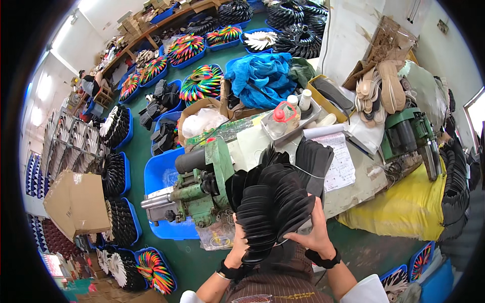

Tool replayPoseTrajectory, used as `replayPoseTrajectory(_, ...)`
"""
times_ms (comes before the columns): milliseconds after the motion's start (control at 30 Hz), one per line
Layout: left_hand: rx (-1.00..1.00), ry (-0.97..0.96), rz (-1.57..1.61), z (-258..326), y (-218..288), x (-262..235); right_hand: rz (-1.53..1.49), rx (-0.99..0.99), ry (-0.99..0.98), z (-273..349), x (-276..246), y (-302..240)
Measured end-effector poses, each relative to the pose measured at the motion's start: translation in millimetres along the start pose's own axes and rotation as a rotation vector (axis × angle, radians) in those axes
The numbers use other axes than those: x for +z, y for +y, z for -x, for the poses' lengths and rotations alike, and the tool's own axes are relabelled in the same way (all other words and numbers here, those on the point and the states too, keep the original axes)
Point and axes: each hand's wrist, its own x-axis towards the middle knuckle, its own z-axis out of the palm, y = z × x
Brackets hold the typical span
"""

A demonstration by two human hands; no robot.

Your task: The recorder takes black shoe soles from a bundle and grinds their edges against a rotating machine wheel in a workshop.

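Observation:
A thick, fanned-out stack of black shoe soles (273, 207) is held up in front of my body, over the near edge of the worktable (364, 192). My left hand (238, 247) grips its left side, with part of the fingers hidden behind the soles. On the right side, my right hand (318, 227) is closed around the stack, its thumb pressed along the lower edge. Just beyond lies another bundle of black soles (314, 159) with a pale tie around it. Beside that bundle rests a handwritten paper pad (338, 159).
A green machine (220, 174) stands left of the stack, above a blue tub (156, 174). Bottles (304, 100) sit in a tray behind. Another green machine (406, 134) and a yellow sack (399, 202) are at right. Tubs of rainbow-coloured soles (202, 83) cover the floor beyond.

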Motion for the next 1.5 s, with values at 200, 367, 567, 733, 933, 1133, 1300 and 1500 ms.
replayPoseTrajectory(200,0.376,0.003,-1.344,17.8,-9.5,-24.4,-0.27,0.042,-0.058,3.7,13.0,1.5)
replayPoseTrajectory(367,0.663,-0.242,-2.044,34.5,0.3,-59.8,-0.289,-0.198,-0.083,5.7,17.0,-9.0)
replayPoseTrajectory(567,0.042,0.095,-1.107,60.2,-30.5,-119.9,-0.196,-0.215,-0.14,2.5,15.0,-20.9)
replayPoseTrajectory(733,0.057,0.099,-1.132,63.7,-36.6,-108.6,-0.126,-0.259,-0.1,7.0,16.0,-22.8)
replayPoseTrajectory(933,0.107,0.136,-1.18,82.4,-36.6,-96.8,-0.178,-0.306,-0.147,15.5,22.8,-29.7)
replayPoseTrajectory(1133,0.157,0.157,-1.222,62.8,-23.0,-71.8,-0.209,-0.318,-0.189,15.0,22.6,-29.7)
replayPoseTrajectory(1300,0.191,0.176,-1.256,82.2,-32.8,-69.4,-0.355,-0.303,-0.23,5.3,22.8,-34.2)
replayPoseTrajectory(1500,0.236,0.201,-1.292,70.4,-24.7,-47.3,-0.373,-0.227,-0.262,15.4,27.1,-22.1)
